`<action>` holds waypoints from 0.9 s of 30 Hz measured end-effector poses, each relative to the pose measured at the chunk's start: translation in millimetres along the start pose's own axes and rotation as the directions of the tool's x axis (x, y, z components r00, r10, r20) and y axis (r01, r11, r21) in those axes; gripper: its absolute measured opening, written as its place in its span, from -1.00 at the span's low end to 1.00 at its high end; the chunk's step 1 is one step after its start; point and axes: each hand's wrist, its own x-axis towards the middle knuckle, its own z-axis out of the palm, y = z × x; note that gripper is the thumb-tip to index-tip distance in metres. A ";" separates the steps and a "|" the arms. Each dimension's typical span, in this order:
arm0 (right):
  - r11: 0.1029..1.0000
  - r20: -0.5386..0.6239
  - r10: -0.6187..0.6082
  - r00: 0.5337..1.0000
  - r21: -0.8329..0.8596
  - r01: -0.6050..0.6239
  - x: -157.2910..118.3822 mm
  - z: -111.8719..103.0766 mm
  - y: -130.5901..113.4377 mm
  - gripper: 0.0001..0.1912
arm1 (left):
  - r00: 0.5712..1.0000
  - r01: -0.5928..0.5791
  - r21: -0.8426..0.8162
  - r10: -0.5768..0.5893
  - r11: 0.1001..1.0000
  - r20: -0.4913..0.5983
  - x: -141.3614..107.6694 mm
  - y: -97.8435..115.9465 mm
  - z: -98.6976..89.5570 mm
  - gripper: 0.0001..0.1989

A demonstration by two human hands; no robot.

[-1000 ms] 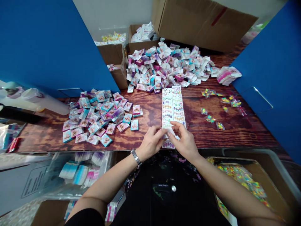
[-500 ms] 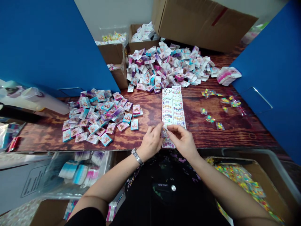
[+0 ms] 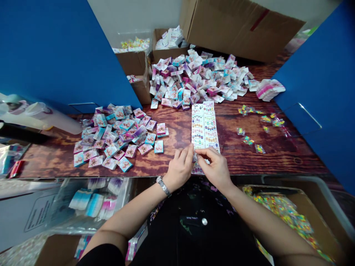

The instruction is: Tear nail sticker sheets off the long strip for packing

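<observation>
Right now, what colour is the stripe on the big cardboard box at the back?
Red: the stripe on the cardboard box, seen best in the head view.

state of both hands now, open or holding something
Left hand: fingers bent over the printed sheets; grip hidden, cannot tell.
Right hand: fingers curled beside the left's; whether they hold anything, cannot tell.

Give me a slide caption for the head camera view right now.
Both hands work over printed sticker sheets, between piled small boxes and colourful packets.
</observation>
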 end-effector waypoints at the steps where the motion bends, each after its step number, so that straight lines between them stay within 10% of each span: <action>1: 0.999 -0.009 -0.034 0.999 -0.033 0.034 -1.6 0.5 -1.2 -0.80 | 1.000 0.009 0.051 -0.010 0.999 0.024 0.4 1.4 -1.1 -0.34; 20: 0.949 -0.140 0.179 0.974 0.285 -0.133 -20.5 25.8 7.9 -0.67 | 0.998 -0.035 0.134 0.028 0.990 0.057 0.1 6.1 -9.5 -0.35; 27: 0.995 -0.165 0.022 0.986 0.096 -0.006 -32.7 30.2 2.2 -0.66 | 0.999 -0.020 0.144 0.014 0.989 0.040 2.0 6.5 -10.4 -0.32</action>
